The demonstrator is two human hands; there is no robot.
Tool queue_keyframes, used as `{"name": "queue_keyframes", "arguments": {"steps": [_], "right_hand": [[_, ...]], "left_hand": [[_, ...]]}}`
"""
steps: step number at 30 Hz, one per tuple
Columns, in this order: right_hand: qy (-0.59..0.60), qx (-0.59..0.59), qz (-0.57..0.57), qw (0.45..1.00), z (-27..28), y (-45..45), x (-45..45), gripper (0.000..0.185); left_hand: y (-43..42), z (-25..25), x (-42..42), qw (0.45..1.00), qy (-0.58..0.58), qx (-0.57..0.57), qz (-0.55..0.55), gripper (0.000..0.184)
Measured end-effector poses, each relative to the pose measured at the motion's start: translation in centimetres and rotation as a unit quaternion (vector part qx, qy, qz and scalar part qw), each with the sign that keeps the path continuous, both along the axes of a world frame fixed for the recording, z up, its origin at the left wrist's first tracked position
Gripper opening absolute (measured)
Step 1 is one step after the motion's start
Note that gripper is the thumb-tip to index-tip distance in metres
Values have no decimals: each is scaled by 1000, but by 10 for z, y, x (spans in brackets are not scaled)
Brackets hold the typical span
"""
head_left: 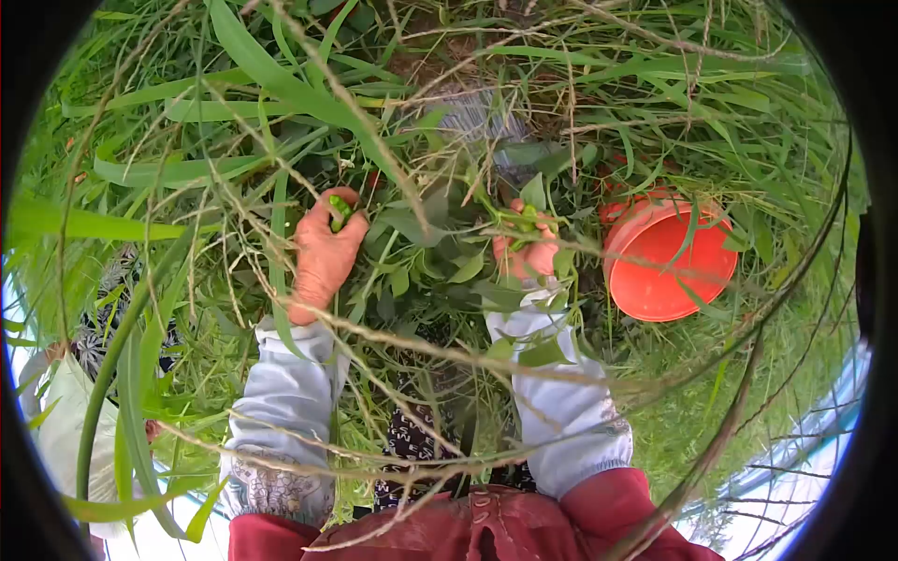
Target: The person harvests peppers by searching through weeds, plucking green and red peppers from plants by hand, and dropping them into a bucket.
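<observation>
My left hand (pixel 327 252) is closed around green chili peppers (pixel 340 213), whose tips show between thumb and forefinger. To the right, my right hand (pixel 527 248) is among the leaves of a pepper plant (pixel 421 229). Its fingers are bent around more green peppers (pixel 526 221), partly covered by stems and leaves. From this view I cannot tell whether those peppers are still on the stem. Beside my right hand an orange-red bucket (pixel 672 262) leans in the grass, its mouth turned toward me.
Long grass blades (pixel 290 89) and dry, thin stems (pixel 440 355) cross in front of both arms. At the left edge, another person in a pale top (pixel 79 421) is partly hidden by grass. White sheeting (pixel 795 467) lies at the lower right.
</observation>
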State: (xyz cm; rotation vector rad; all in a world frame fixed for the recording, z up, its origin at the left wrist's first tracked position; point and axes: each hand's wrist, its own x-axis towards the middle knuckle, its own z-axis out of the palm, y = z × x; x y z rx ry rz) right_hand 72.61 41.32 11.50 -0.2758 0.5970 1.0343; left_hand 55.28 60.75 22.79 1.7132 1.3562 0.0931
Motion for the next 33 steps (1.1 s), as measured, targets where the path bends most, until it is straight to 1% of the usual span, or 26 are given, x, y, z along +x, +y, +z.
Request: {"name": "queue_keyframes", "arguments": {"steps": [1, 2, 3, 4, 7, 9, 11, 12, 14, 15, 16, 17, 18, 19, 20, 21, 22, 23, 25, 26, 27, 29, 30, 31, 32, 33], "right_hand": [[-1, 0, 3, 1000, 5, -10, 5, 20], [-26, -57, 65, 996, 9, -21, 10, 28], [-49, -114, 127, 984, 11, -28, 17, 37], [-49, -113, 130, 984, 9, -29, 26, 37], [-179, 174, 202, 947, -6, -21, 54, 39], [-87, -62, 180, 978, 58, 14, 83, 41], [-316, -174, 215, 907, 98, 56, 103, 49], [-316, -174, 216, 907, 119, 74, 109, 49], [-464, -144, 402, 776, 146, 105, 108, 47], [-582, -97, 473, 655, 143, 118, 92, 38], [-634, -67, 523, 565, 131, 123, 71, 35], [-694, -66, 623, 356, 131, 130, 55, 39], [-711, -38, 654, 255, 113, 123, 40, 42], [-671, -49, 713, 197, 96, 118, 28, 46], [-657, -73, 714, 233, 87, 110, 30, 46], [-641, -96, 713, 268, 78, 103, 33, 47], [-641, -99, 711, 272, 71, 100, 31, 47], [-655, -107, 701, 260, 67, 95, 29, 47], [-663, -115, 696, 251, 60, 85, 21, 47], [-684, -124, 674, 248, 58, 87, 18, 47], [-706, -131, 651, 245, 56, 88, 16, 46], [-692, -134, 668, 239, 56, 91, 17, 43], [-694, -126, 676, 213, 57, 91, 19, 43], [-695, -116, 684, 187, 58, 91, 20, 42], [-696, -117, 683, 188, 60, 90, 18, 42], [-692, -116, 688, 186, 63, 89, 15, 42]], "left_hand": [[1, 3, -1, 997, 75, -30, -5, 30], [-1, 2, 0, 993, 94, 43, -57, 34], [-5, -4, -1, 993, 94, 43, -54, 34], [-12, -13, -4, 991, 82, 52, -96, 35], [-30, 1, 14, 966, 63, 110, -226, 44], [-46, -4, 15, 931, 74, 167, -317, 48], [-51, -5, 20, 914, 76, 181, -356, 48], [-54, -5, 22, 895, 79, 193, -394, 48], [-62, -13, 26, 895, 79, 167, -405, 46], [-64, -17, 29, 895, 79, 142, -416, 44], [-61, -12, 37, 884, 113, 57, -449, 41], [-58, -7, 40, 884, 112, 60, -450, 41], [-55, -1, 41, 882, 134, 42, -449, 39], [-53, 2, 39, 880, 157, 22, -448, 36], [-55, -8, 27, 924, 41, 128, -357, 32], [-54, -18, 14, 923, 41, 129, -361, 32], [-50, -25, 2, 974, -31, 34, -222, 30], [-46, -25, -5, 990, -99, -67, -75, 28], [-31, -25, -9, 968, -60, -225, 95, 26], [-26, -30, -3, 992, 5, -120, 28, 20], [-24, -31, 6, 992, 6, -121, 25, 20], [-21, -28, 30, 988, 83, 16, -132, 21], [-15, -34, 39, 962, 196, -89, -170, 42], [-15, -51, 37, 962, 194, -88, -171, 42], [-18, -77, 26, 909, 280, 43, -306, 44], [-18, -91, 22, 814, 354, 172, -426, 46]]}}
